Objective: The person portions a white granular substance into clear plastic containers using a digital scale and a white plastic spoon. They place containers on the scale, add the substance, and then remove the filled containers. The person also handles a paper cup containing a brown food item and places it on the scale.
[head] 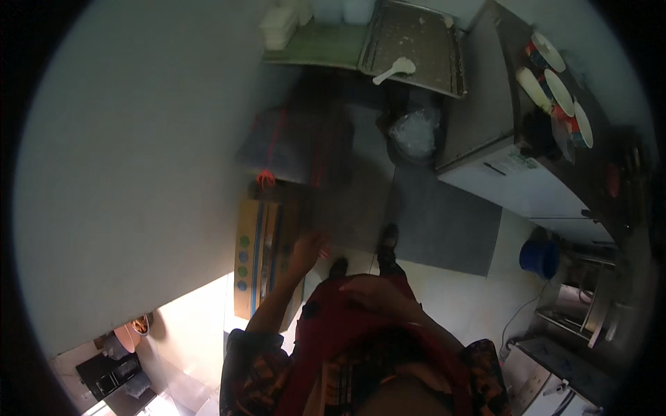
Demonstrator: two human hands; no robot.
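Note:
My left hand hangs over the edge of a cardboard box on the floor, with its fingers apart and nothing seen in it. My right hand rests against the front of my red apron; its fingers are loosely extended and hold nothing visible. Farther ahead, a metal tray with white bits stuck on it carries a white rice paddle with white food on its blade. Beside the tray is a green surface holding white containers.
A dark bundle with red cord lies beyond the box. A bin lined with clear plastic stands under the tray. To the right are a counter with several bowls, a blue bucket and a cable. A wall fills the left.

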